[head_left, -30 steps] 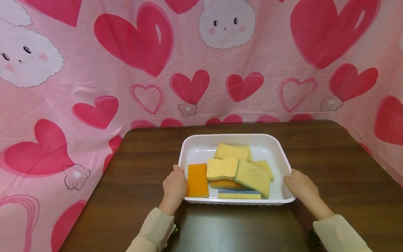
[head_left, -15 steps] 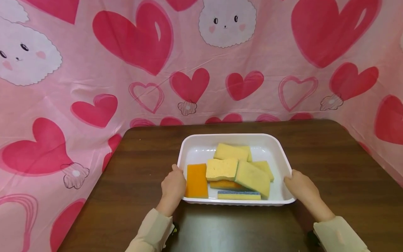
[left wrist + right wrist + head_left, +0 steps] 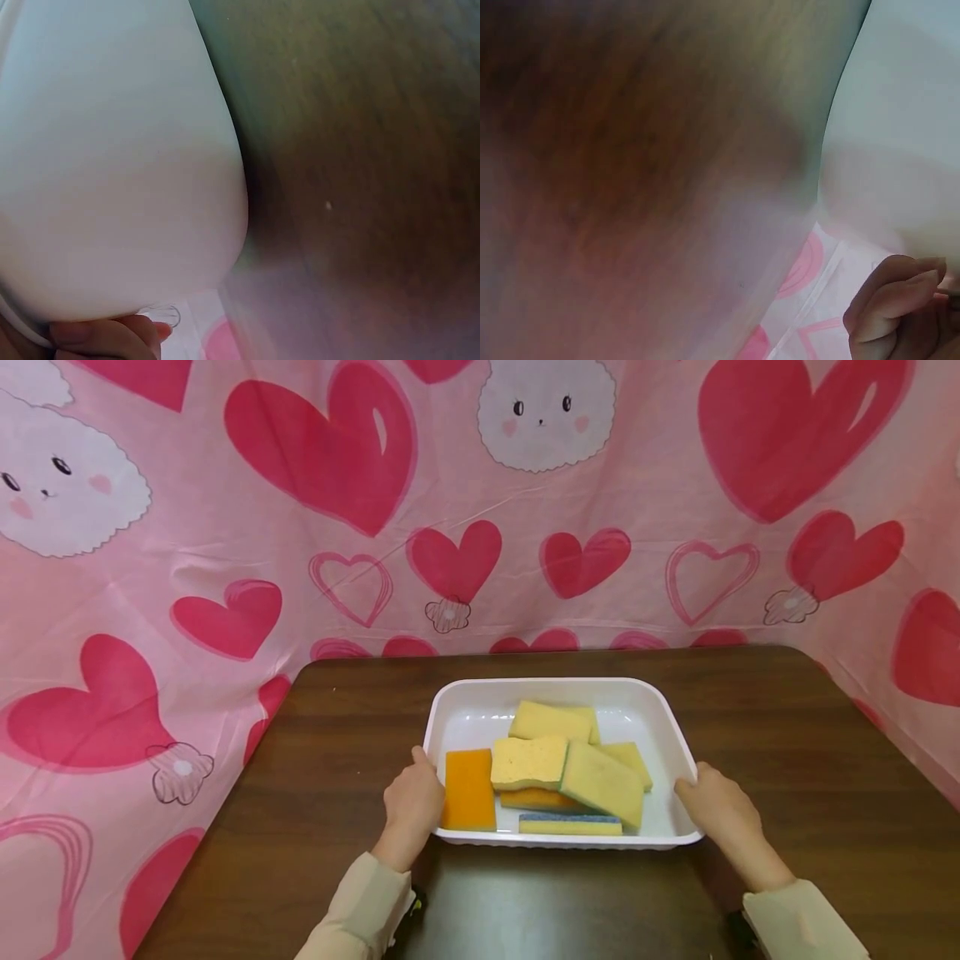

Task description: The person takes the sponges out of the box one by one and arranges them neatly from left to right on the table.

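A white plastic tray (image 3: 472, 718) holds several sponges. My left hand (image 3: 414, 802) grips its left rim, and my right hand (image 3: 722, 810) grips the right rim. An orange sponge (image 3: 470, 789) lies flat at the tray's left side. Yellow sponges (image 3: 528, 762) overlap in the middle, partly covering another orange one (image 3: 536, 798). Along the front wall a yellow sponge with a blue-grey layer (image 3: 570, 827) stands on edge. Both wrist views show the tray's outer wall (image 3: 120, 165) close up, with curled left fingers (image 3: 112, 337) and right fingers (image 3: 896, 307) at its edge.
The tray is over a dark wooden table (image 3: 360, 710) with rounded back corners. Behind and beside the table hangs a pink cloth (image 3: 517, 502) with hearts and white animal faces. Pale sleeves (image 3: 367, 902) cover the forearms.
The head view has shifted very slightly. Both hands stay on the tray rims, and the tray and sponges have not visibly moved.
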`<action>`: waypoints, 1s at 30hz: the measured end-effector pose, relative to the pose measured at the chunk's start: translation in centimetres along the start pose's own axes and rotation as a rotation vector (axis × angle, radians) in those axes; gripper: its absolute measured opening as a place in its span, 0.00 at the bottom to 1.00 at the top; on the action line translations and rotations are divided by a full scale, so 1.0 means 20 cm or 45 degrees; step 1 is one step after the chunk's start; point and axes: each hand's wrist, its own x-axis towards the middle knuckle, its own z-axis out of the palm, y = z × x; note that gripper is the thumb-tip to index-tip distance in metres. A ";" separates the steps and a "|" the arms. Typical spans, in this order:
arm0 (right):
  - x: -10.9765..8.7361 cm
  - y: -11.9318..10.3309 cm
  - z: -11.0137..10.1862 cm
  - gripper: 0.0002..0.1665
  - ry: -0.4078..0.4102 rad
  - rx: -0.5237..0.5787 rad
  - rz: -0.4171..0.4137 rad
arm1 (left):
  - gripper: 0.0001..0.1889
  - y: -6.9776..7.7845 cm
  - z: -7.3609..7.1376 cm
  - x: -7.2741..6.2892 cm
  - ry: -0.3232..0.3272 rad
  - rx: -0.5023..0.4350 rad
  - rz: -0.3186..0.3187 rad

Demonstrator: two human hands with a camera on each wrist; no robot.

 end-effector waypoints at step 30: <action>-0.14 -0.20 0.11 0.30 0.338 -0.219 -0.948 | 0.26 0.00 -0.01 -0.01 -0.007 0.019 0.009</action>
